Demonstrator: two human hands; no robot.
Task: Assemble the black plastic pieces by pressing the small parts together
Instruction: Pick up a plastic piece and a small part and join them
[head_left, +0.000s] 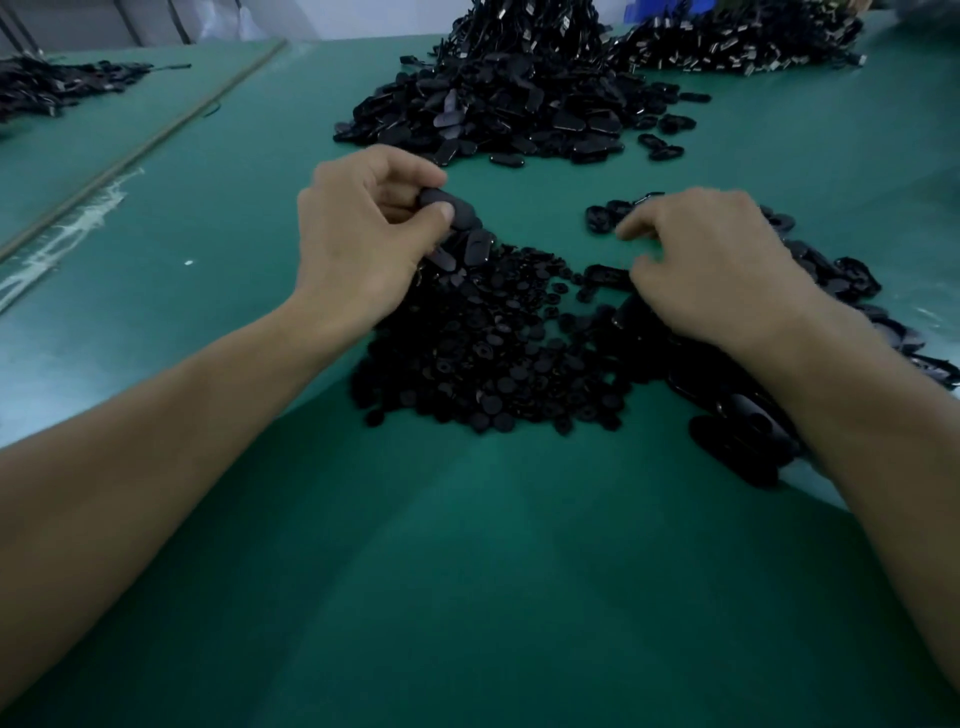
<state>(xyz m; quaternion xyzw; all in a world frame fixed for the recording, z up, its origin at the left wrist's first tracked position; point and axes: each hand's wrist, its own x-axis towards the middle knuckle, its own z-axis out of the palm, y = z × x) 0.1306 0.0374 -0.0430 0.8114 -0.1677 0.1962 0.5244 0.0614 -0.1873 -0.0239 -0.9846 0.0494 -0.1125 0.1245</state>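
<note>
My left hand (358, 234) grips several black oval plastic shells (457, 218) between thumb and curled fingers, above the left edge of a heap of small round black parts (488, 353). My right hand (711, 260) hovers palm down over the right of that heap, fingers loosely bent. Its fingertips are close to a single oval shell (605, 275) and a few ring-shaped pieces (605, 215). I cannot tell whether it holds anything. More oval shells (743, 431) lie under and beside my right forearm.
A big mound of black shells (498, 104) rises at the far middle of the green table (467, 571), with another pile (737, 41) at the far right. A smaller heap (47, 88) lies far left, past a seam strip (145, 145).
</note>
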